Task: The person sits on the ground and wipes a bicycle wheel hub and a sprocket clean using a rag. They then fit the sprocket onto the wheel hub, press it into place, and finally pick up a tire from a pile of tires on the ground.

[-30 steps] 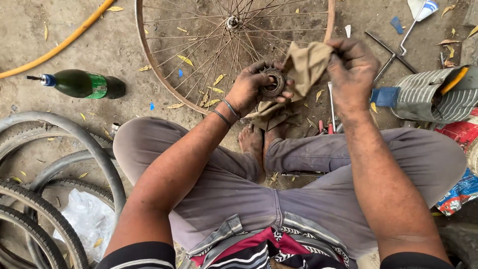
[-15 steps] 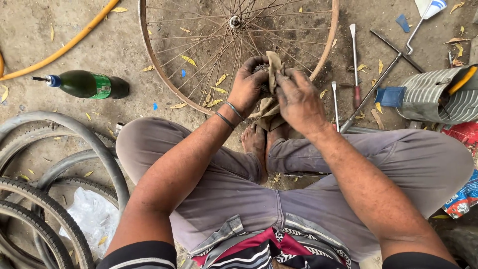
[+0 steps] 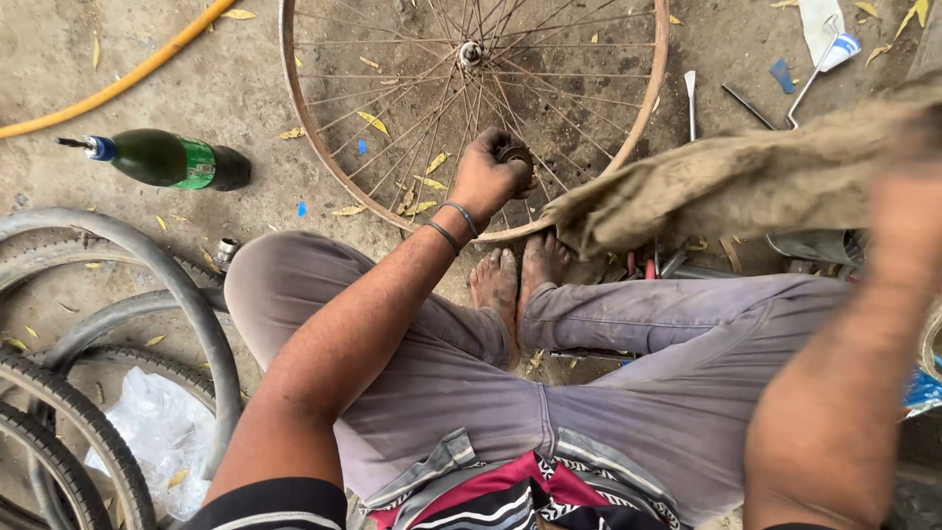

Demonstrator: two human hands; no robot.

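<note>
Above the crossed feet, the left hand has its grip pinched on a small round metal part, while the dirty rag, long axis toward 2 o'clock, trails from the blurred right hand at 3 o'clock.

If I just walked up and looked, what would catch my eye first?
The big spoked wheel lying flat on the ground ahead. Over its near rim the left hand grips a small round part, while the right hand, blurred at the right edge, holds a dirty rag. A green bottle lies at left.
</note>
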